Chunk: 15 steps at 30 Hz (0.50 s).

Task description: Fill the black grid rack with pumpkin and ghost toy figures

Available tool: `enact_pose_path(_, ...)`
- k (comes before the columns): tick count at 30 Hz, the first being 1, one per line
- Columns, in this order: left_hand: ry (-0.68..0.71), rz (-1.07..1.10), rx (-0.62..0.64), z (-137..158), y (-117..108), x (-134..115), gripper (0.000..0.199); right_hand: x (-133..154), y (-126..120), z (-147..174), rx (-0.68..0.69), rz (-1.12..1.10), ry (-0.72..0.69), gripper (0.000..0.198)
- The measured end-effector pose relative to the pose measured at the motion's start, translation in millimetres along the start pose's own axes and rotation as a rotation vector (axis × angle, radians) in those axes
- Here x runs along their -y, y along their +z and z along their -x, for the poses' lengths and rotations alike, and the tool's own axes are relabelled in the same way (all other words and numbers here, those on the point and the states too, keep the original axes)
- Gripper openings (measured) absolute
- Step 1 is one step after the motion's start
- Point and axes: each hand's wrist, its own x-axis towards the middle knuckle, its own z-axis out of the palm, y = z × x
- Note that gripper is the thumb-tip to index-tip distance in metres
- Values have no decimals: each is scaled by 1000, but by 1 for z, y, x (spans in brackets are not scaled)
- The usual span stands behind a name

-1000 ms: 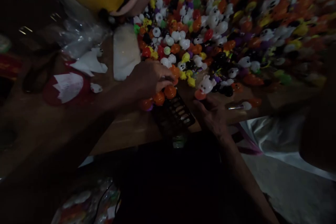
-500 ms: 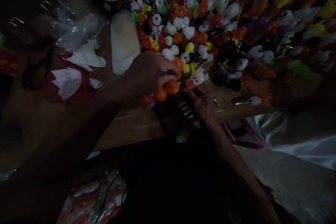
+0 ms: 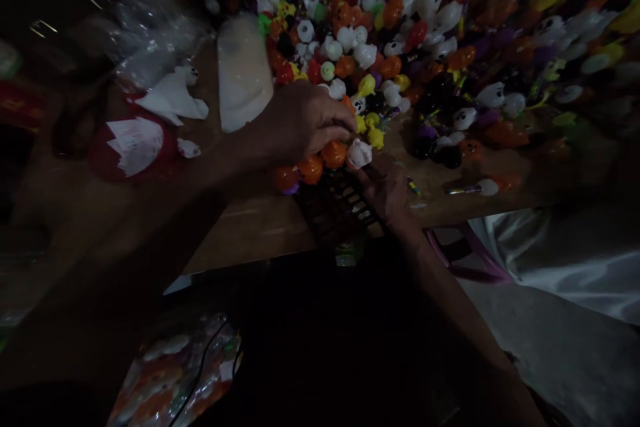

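Observation:
In the dim head view, a dark slotted rack [image 3: 336, 208] lies at the table's front edge. Along its far side sit orange pumpkin toys [image 3: 310, 169] and a white toy figure [image 3: 359, 154]. My left hand [image 3: 327, 121] reaches over the pumpkins with fingers curled together; anything inside them is hidden. At the rack's right side, my right hand [image 3: 389, 192] is bent close below the white figure, its fingertips by the rack edge. The dark hides whether it grips the rack or the figure.
A large heap of small toys [image 3: 380, 47] covers the back and right of the table. Left are a white block-like packet [image 3: 244, 77], clear plastic [image 3: 155, 40], a white ghost figure [image 3: 175, 99] and a red piece [image 3: 133, 153]. A pink stool [image 3: 470, 253] stands below right.
The white figure has moved left and down to the end of the pumpkin row, its face turned away. My left hand has shifted slightly right. The whole view has shifted a little.

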Motion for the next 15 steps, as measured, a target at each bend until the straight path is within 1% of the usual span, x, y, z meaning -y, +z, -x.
enact_pose_path(3,8,50,-23,0,1,5,31,0,-1,-5,35,25,-2,32)
enact_pose_path(6,82,103,-70,0,3,14,30,-2,0,-7,81,62,-13,29)
enact_pose_path(8,127,98,-70,-1,5,18,31,-4,1,-7,99,69,-38,27)
enact_pose_path(10,136,59,-63,-2,6,20,33,-6,1,-6,115,86,-62,26)
enact_pose_path(12,125,28,-87,0,4,18,38,-7,1,-6,114,116,-81,27)
enact_pose_path(15,40,35,-123,5,-4,9,40,-5,1,-6,66,129,-145,32)
